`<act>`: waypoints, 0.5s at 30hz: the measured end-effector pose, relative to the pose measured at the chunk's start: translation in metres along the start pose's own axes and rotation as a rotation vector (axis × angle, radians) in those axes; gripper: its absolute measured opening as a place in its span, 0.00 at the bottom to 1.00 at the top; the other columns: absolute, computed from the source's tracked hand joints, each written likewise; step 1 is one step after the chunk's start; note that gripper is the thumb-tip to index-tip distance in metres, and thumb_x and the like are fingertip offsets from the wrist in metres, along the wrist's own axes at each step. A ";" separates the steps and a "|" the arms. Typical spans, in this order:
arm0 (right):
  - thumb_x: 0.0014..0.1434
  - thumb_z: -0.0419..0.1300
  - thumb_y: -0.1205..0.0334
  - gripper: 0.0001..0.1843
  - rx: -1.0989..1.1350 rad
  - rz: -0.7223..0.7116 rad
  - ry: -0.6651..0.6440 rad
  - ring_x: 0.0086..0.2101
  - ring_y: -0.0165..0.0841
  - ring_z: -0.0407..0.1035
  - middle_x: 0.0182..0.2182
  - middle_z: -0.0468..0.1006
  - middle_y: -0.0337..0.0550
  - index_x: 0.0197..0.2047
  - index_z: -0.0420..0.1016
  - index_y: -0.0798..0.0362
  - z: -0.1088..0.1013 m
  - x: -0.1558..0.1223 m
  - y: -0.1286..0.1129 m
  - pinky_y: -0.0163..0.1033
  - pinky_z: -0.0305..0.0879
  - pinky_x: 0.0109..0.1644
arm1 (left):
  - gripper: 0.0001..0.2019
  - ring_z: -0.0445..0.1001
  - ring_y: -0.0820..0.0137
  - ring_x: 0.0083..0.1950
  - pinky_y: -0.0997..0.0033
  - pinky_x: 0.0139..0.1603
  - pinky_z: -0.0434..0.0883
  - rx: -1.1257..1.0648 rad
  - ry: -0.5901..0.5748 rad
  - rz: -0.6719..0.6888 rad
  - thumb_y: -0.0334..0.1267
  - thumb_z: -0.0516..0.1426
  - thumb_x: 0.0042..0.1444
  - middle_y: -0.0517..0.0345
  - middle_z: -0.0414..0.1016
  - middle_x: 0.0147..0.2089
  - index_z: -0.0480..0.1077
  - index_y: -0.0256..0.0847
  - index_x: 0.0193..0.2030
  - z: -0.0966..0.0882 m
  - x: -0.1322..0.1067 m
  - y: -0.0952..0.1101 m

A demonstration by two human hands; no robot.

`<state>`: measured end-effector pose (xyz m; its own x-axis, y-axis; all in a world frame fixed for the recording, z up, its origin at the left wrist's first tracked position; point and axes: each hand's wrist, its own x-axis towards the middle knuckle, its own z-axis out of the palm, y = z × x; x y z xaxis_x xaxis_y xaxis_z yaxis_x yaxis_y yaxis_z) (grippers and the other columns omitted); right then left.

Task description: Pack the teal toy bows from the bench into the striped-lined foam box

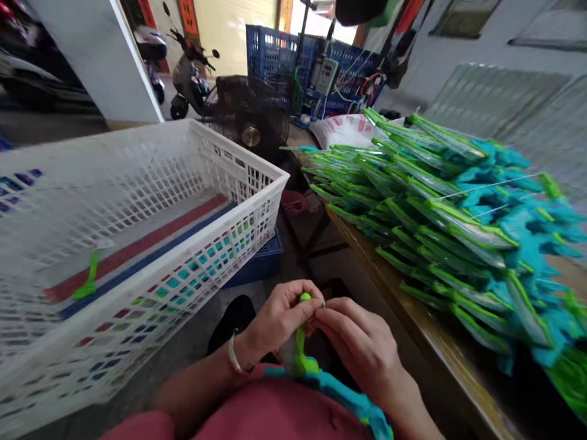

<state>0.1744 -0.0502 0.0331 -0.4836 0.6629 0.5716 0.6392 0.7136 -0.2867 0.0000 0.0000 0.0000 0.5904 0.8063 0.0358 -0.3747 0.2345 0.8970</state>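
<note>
My left hand (287, 315), with a pale bracelet at its wrist, is closed round the upper stem of a lime-green and teal plastic piece (300, 348). The stem's rounded green tip shows between the fingers. The piece's curved teal part (346, 396) lies across my lap against the red shirt. Close beside the left fingertips, my right hand (360, 333) is pinched shut. What its fingertips hold is mostly hidden; only a tiny dark spot shows where the hands meet.
A white plastic crate (257, 183) stands at the left, with one loose green piece (89, 278) inside. At the right, a wooden table (413, 318) bears a large pile of green and teal pieces (440, 208). Behind are a dark fan (250, 116), blue crates (268, 52) and a scooter (188, 76).
</note>
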 end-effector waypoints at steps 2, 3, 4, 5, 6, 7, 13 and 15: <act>0.71 0.56 0.73 0.07 -0.054 -0.053 0.000 0.37 0.32 0.70 0.40 0.75 0.48 0.50 0.71 0.59 -0.004 0.002 0.000 0.35 0.69 0.38 | 0.14 0.65 0.76 0.26 0.76 0.29 0.64 -0.005 -0.011 0.008 0.46 0.63 0.63 0.61 0.67 0.26 0.70 0.36 0.37 -0.001 0.002 -0.001; 0.71 0.56 0.73 0.06 -0.069 -0.068 -0.001 0.36 0.32 0.70 0.40 0.75 0.49 0.50 0.71 0.60 -0.005 0.003 0.001 0.35 0.69 0.38 | 0.14 0.66 0.76 0.26 0.76 0.29 0.64 -0.008 -0.016 0.012 0.46 0.63 0.63 0.61 0.67 0.26 0.71 0.36 0.37 -0.001 0.003 -0.002; 0.71 0.56 0.73 0.06 -0.076 -0.076 -0.001 0.36 0.32 0.70 0.40 0.75 0.49 0.50 0.71 0.60 -0.005 0.003 0.001 0.35 0.69 0.38 | 0.13 0.66 0.76 0.26 0.76 0.29 0.64 -0.011 -0.020 0.016 0.46 0.63 0.63 0.61 0.67 0.26 0.71 0.36 0.37 -0.001 0.003 -0.002; 0.71 0.56 0.73 0.06 -0.079 -0.077 -0.005 0.37 0.32 0.70 0.39 0.75 0.49 0.50 0.71 0.60 -0.005 0.003 0.002 0.36 0.69 0.38 | 0.13 0.66 0.76 0.26 0.77 0.29 0.64 -0.012 -0.023 0.021 0.45 0.63 0.63 0.61 0.67 0.26 0.71 0.36 0.37 -0.001 0.004 -0.003; 0.71 0.55 0.73 0.06 -0.069 -0.070 -0.009 0.37 0.32 0.70 0.40 0.74 0.48 0.50 0.71 0.59 -0.005 0.003 0.003 0.36 0.69 0.39 | 0.13 0.66 0.76 0.26 0.77 0.29 0.64 -0.014 -0.024 0.025 0.45 0.63 0.63 0.61 0.67 0.26 0.71 0.36 0.37 -0.001 0.004 -0.003; 0.71 0.56 0.73 0.06 -0.045 -0.054 -0.005 0.37 0.31 0.70 0.40 0.74 0.48 0.49 0.70 0.58 -0.004 0.003 0.004 0.35 0.70 0.39 | 0.13 0.65 0.76 0.26 0.77 0.28 0.63 -0.018 -0.024 0.027 0.45 0.63 0.63 0.61 0.67 0.27 0.71 0.36 0.37 -0.001 0.004 -0.003; 0.70 0.57 0.74 0.06 0.246 0.221 0.125 0.37 0.26 0.69 0.40 0.71 0.41 0.43 0.67 0.53 0.005 0.002 -0.001 0.30 0.68 0.41 | 0.14 0.66 0.75 0.27 0.76 0.29 0.64 -0.035 -0.048 0.035 0.47 0.63 0.62 0.60 0.68 0.27 0.71 0.37 0.37 -0.004 0.003 -0.006; 0.69 0.58 0.73 0.06 0.298 0.292 0.178 0.37 0.26 0.69 0.39 0.71 0.40 0.42 0.67 0.52 0.009 0.001 -0.006 0.30 0.67 0.40 | 0.14 0.66 0.75 0.27 0.75 0.30 0.64 -0.019 -0.060 0.043 0.48 0.63 0.62 0.59 0.68 0.27 0.71 0.37 0.38 -0.005 0.002 -0.007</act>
<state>0.1649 -0.0523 0.0287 -0.1814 0.8154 0.5497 0.5212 0.5537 -0.6494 0.0002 0.0030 -0.0083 0.6149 0.7821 0.1012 -0.4140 0.2109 0.8855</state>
